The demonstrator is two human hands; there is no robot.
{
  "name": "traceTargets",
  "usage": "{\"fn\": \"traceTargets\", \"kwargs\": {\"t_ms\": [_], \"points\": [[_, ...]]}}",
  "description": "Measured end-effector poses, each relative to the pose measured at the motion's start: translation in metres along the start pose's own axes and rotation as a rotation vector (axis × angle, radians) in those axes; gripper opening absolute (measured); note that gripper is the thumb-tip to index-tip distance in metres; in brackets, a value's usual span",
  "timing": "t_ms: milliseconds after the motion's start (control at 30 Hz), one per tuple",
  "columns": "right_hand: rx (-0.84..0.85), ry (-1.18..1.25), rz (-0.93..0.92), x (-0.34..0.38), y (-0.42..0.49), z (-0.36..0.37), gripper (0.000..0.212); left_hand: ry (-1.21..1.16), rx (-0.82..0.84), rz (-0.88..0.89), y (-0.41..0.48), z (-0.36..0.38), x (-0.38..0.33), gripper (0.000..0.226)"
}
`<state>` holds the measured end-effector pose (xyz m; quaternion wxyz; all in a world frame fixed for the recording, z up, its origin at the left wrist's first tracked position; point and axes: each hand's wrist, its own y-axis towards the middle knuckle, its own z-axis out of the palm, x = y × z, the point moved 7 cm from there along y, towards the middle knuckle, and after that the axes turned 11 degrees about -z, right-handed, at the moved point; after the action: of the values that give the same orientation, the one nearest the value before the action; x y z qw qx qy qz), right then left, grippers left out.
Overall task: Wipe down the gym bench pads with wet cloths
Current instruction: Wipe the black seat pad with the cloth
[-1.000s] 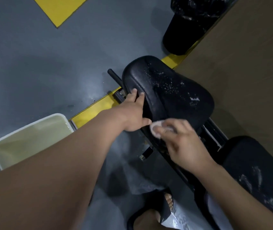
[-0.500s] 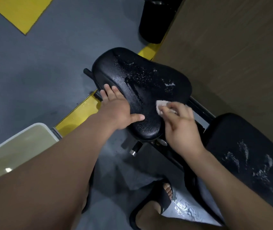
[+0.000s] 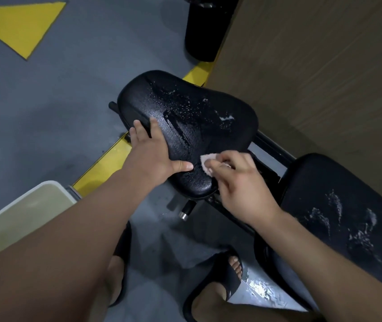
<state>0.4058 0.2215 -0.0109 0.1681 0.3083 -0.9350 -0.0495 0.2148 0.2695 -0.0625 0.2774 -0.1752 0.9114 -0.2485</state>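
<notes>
2 hands at near edge of seat pad [image 3: 185, 112]: left hand [image 3: 155, 154] spread, right hand [image 3: 238, 184] pinches cloth [image 3: 206, 160].

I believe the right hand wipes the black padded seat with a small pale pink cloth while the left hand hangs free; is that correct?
Not quite: the head view shows the left hand resting flat on the black padded seat at its left edge, while the right hand holds the small pale pink cloth against that seat.
</notes>
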Motion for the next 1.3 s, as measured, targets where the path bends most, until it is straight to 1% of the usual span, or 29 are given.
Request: {"fn": "traceTargets", "kwargs": {"t_ms": [67,167,233,300,367,433,500,567,633,700,767,833,900,1000,1100,1167,1233,1300], "points": [[0.016,-0.016,-0.006,-0.013,0.008,-0.001,0.028,-0.013,0.007,0.004,0.001,0.000,-0.001,0.144],[-0.107,-0.084,0.140,-0.051,0.030,-0.005,0.029,-0.024,0.026,0.004,0.000,0.000,-0.003,0.141],[-0.158,-0.100,0.216,-0.056,0.034,-0.005,0.027,-0.030,0.043,0.004,-0.001,-0.001,-0.004,0.140],[-0.140,-0.105,0.183,-0.039,0.025,-0.002,0.026,-0.022,0.061,-0.002,0.000,0.000,-0.006,0.139],[-0.079,-0.075,0.089,-0.016,0.010,-0.001,0.027,-0.009,0.077,-0.017,0.001,0.000,-0.008,0.140],[-0.027,-0.071,0.030,-0.014,0.007,-0.002,0.028,-0.007,0.095,-0.030,0.002,0.000,-0.010,0.140],[-0.052,-0.102,0.053,-0.036,0.018,-0.004,0.029,-0.010,0.100,-0.029,0.003,0.000,-0.012,0.140],[-0.123,-0.136,0.145,-0.055,0.029,-0.004,0.029,-0.011,0.082,-0.022,0.003,0.000,-0.010,0.141],[-0.150,-0.152,0.187,-0.051,0.029,-0.003,0.029,-0.007,0.058,-0.010,0.003,-0.001,-0.007,0.141],[-0.101,-0.145,0.126,-0.034,0.019,-0.001,0.028,-0.005,0.039,0.008,0.004,-0.002,-0.006,0.142],[-0.034,-0.119,0.021,-0.020,0.011,-0.002,0.029,-0.018,0.022,0.022,0.005,-0.005,-0.005,0.143],[-0.015,-0.133,-0.020,-0.032,0.017,-0.006,0.029,-0.036,0.025,0.032,0.007,-0.005,-0.003,0.144],[-0.059,-0.177,0.045,-0.060,0.033,-0.008,0.029,-0.045,0.029,0.044,0.008,-0.004,-0.003,0.145],[-0.150,-0.205,0.194,-0.097,0.058,-0.013,0.028,-0.064,0.039,0.046,0.009,-0.003,-0.003,0.146],[-0.162,-0.203,0.270,-0.100,0.064,-0.011,0.027,-0.071,0.055,0.043,0.011,-0.002,-0.005,0.147],[-0.161,-0.187,0.214,-0.078,0.053,-0.007,0.026,-0.070,0.073,0.027,0.013,-0.001,-0.006,0.149],[-0.118,-0.142,0.102,-0.052,0.036,-0.002,0.027,-0.070,0.089,0.018,0.015,-0.001,-0.008,0.150],[-0.071,-0.116,0.013,-0.046,0.028,-0.003,0.029,-0.070,0.093,0.014,0.015,-0.001,-0.008,0.151]]}}
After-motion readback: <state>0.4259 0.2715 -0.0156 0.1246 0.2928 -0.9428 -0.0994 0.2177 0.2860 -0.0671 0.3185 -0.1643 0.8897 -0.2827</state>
